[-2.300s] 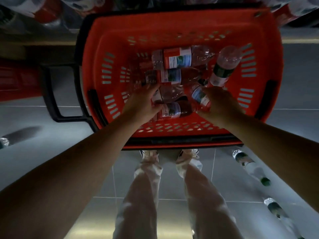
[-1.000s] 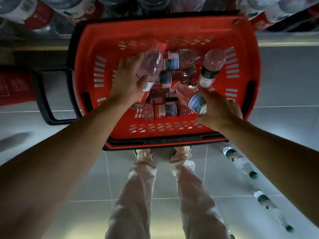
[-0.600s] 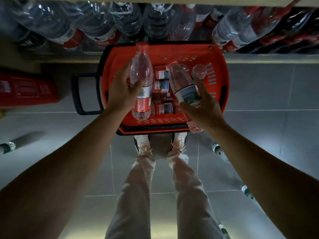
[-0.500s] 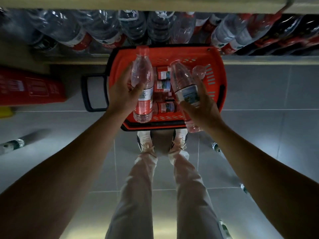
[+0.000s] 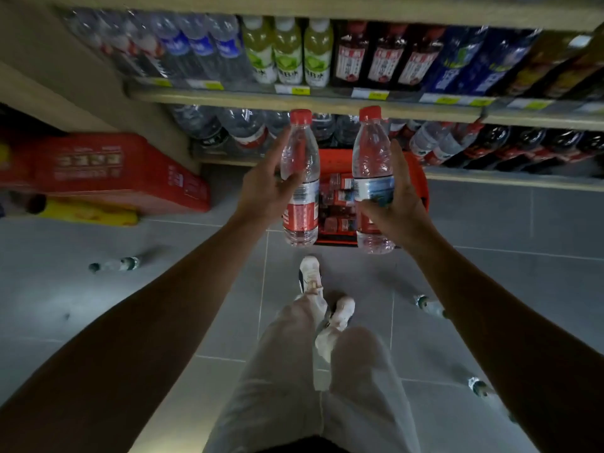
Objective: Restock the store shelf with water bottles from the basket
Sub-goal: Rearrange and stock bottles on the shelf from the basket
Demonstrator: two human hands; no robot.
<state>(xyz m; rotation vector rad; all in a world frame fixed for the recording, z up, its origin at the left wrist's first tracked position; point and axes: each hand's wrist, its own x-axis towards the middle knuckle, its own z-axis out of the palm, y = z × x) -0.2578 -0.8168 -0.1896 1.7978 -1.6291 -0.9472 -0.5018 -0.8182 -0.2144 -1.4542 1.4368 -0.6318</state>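
Observation:
My left hand (image 5: 266, 188) grips a clear water bottle (image 5: 300, 178) with a red cap and red label, held upright. A second red-capped water bottle (image 5: 372, 178) stands upright in my right hand (image 5: 397, 207). Both bottles hang above the red basket (image 5: 418, 178), which sits on the floor against the shelf unit and still holds several bottles (image 5: 338, 204). Just behind the two caps runs the shelf edge (image 5: 327, 104), with rows of water bottles (image 5: 245, 132) on the level below it.
The upper shelf carries blue-label water (image 5: 202, 47), green drinks (image 5: 287, 53) and dark red-label bottles (image 5: 382, 57). A red carton (image 5: 108, 171) lies on the floor at left. Loose bottles (image 5: 114, 264) are scattered on the grey tiles. My legs and shoes (image 5: 327, 308) stand below the basket.
Both hands have lifted a bottle each out of the basket and raised them upright towards the shelf. My view has risen, so the basket looks smaller and the upper shelf has come into sight.

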